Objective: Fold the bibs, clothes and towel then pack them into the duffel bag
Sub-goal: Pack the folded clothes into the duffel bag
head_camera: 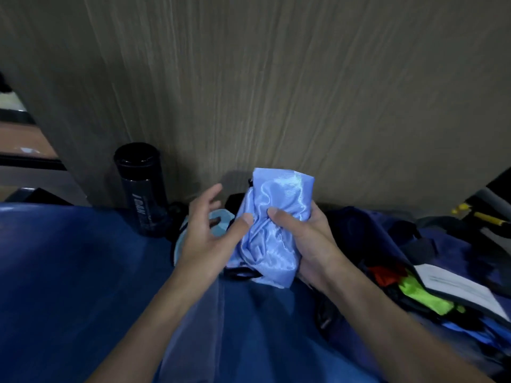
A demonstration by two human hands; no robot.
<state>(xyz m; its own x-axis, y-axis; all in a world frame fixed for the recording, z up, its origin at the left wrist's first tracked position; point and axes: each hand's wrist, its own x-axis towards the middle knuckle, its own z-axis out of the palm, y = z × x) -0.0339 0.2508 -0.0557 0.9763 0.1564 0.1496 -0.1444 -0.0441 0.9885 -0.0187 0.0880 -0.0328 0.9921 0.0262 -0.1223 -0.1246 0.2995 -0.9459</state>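
One bunched blue cloth [273,205]: right hand [307,244] grips it; left hand [204,233], fingers spread, touches it with the thumb.

The place resembled an indoor sports changing area. A blue padded bench [69,272] met a wood-grain laminate wall panel [276,92]; a black cylindrical drink bottle [142,189] and a navy fabric duffel bag [373,228] rested on it.

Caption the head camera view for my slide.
Right hand grips a bunched light-blue cloth, open left hand touching it, beside the open duffel bag.
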